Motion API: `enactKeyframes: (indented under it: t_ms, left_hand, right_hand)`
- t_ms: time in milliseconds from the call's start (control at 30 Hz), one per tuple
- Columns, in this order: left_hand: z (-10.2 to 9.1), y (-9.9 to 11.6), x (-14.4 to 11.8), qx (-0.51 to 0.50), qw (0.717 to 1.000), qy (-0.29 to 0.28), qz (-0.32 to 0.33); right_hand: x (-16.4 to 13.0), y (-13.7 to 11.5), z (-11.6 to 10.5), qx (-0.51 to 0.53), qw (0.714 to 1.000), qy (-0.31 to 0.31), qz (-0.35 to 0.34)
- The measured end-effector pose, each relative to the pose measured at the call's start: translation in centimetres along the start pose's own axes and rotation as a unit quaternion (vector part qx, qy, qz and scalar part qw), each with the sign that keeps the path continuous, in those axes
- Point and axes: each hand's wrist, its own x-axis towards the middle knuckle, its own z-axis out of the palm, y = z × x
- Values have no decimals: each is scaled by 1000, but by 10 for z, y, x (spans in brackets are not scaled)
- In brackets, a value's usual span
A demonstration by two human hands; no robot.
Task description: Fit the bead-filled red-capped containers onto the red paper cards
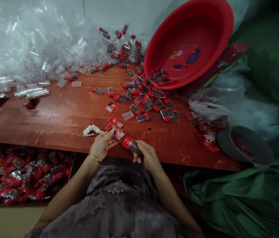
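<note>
At near side we are holding: right hand [150, 156], fingers curled, one red-capped clear plastic bottle [130, 144], dark-filled; left hand [101, 144], fingers pinching, one flat red printed packet [117, 130].

From where I stand, a pale, bluish-grey wall [114, 11] rises behind the far edge of the worktop [65, 115], with a thin dark vertical line on it left of the middle. The worktop is reddish-brown wood, its grain running lengthwise, with a dark knot and faint ring marks toward the near edge. The light is cool and rather dim, leaving a soft sheen on the left half. Shadow gathers beneath the near edge. Past the right end, dark green material [268, 49] fills the far corner, and crumpled green cloth [240, 195] hangs below the near corner.
</note>
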Motion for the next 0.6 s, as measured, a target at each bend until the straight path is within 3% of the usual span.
enactKeyframes:
  t_ms: [233, 433, 600]
  left_hand:
    - [-1, -1, -1, 57, 998, -21, 10]
    - [3, -2, -3, 51, 997, -16, 58]
    - [6, -8, -3, 61, 997, -22, 51]
  right_hand:
    - [1, -17, 1, -79, 997, -3, 12]
    - [5, -13, 6, -80, 997, 6, -10]
    - [6, -12, 11, -94, 995, 14, -30]
